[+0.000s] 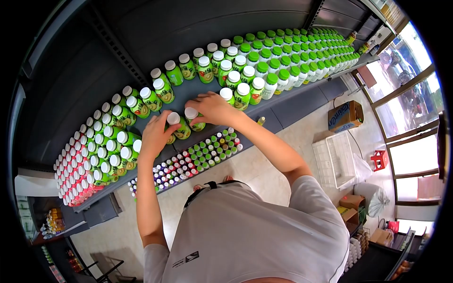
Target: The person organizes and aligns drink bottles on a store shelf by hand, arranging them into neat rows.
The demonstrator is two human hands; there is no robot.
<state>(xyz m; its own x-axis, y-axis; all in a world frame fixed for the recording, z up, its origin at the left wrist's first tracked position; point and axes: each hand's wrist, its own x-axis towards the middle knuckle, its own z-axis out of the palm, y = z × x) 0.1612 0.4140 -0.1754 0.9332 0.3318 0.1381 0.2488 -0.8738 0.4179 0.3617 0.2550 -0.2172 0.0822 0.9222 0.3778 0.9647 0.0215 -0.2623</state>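
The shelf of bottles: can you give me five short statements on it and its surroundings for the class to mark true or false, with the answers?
1. The left hand and right hand are both at green bottles. True.
2. The bottles at the hands have red caps. False: their caps are white.
3. The pink bottles are at the left end of the shelf. True.
4. The green-capped white bottles lie on their sides. False: those bottles stand upright.
5. A cardboard box sits on the floor to the right. True.
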